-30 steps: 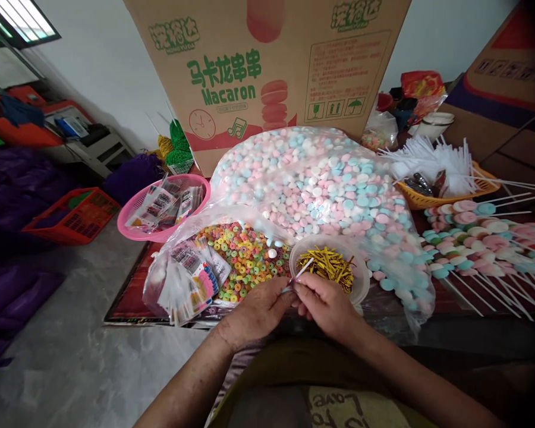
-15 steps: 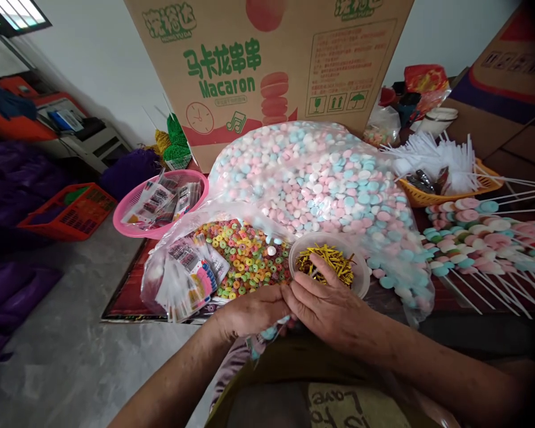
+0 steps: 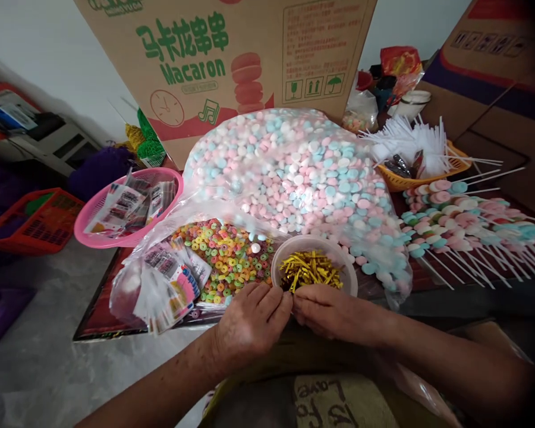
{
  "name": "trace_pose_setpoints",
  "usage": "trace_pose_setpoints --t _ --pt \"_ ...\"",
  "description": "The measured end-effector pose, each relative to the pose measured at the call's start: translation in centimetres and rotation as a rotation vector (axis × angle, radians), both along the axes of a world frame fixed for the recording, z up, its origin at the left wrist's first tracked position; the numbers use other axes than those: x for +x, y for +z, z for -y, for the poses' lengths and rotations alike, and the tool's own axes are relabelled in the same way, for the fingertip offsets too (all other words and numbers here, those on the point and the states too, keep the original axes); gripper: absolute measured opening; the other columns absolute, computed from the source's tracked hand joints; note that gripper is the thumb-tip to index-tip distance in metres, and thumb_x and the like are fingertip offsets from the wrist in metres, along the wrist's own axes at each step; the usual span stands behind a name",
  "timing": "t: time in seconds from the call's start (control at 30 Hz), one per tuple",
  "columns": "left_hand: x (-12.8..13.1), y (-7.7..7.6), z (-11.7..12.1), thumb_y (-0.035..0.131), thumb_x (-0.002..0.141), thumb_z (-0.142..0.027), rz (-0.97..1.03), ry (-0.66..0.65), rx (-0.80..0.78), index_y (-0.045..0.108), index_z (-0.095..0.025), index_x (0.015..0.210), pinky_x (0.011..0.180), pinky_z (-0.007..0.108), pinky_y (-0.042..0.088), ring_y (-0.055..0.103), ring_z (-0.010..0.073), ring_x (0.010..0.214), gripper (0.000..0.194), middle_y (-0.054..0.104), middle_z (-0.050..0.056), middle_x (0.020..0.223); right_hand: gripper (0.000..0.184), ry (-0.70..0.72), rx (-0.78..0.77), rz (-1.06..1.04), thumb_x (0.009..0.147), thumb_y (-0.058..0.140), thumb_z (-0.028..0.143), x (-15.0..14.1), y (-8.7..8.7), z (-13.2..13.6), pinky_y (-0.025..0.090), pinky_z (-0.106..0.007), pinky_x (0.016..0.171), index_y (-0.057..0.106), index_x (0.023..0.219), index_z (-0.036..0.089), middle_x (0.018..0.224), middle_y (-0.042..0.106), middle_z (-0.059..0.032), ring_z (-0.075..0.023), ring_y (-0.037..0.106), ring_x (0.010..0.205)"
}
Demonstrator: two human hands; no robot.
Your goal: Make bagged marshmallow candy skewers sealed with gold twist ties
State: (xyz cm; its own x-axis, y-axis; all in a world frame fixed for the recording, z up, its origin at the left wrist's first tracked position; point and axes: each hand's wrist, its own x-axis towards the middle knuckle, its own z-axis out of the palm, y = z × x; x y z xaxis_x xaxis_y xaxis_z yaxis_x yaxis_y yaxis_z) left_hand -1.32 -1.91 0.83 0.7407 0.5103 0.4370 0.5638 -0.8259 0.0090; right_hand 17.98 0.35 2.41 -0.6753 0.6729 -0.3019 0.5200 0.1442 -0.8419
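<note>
Left hand (image 3: 255, 324): curls inward, fingertips bunched; cannot tell whether gripping anything. Right hand (image 3: 332, 312): likewise, cannot tell; sits beside the left. Gold strips (image 3: 312, 268): lie in plastic tub (image 3: 350, 274), just beyond both hands. Farther: ring-shaped pieces (image 3: 232, 252), left; pastel discs (image 3: 294, 172), under clear plastic. Behind: stands "Macaron" carton (image 3: 267, 30).

There are two hands (image 3: 255, 318), one round tub (image 3: 348, 274) and one pink basket (image 3: 109, 241).
</note>
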Motion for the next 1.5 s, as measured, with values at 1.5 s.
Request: trace_pose_setpoints --t 1.5 --pt "1.5 -1.2 -2.4 0.055 0.078 -0.033 1.092 0.436 -1.281 0.067 -0.017 0.076 0.057 0.02 0.039 0.047 0.01 0.057 0.021 0.055 -0.001 0.063 0.054 -0.352 0.32 -0.41 0.089 0.043 0.021 -2.9 -2.8 -2.1 0.04 -0.022 0.054 0.031 0.141 0.017 0.063 0.051 0.0047 -0.0102 0.044 0.055"
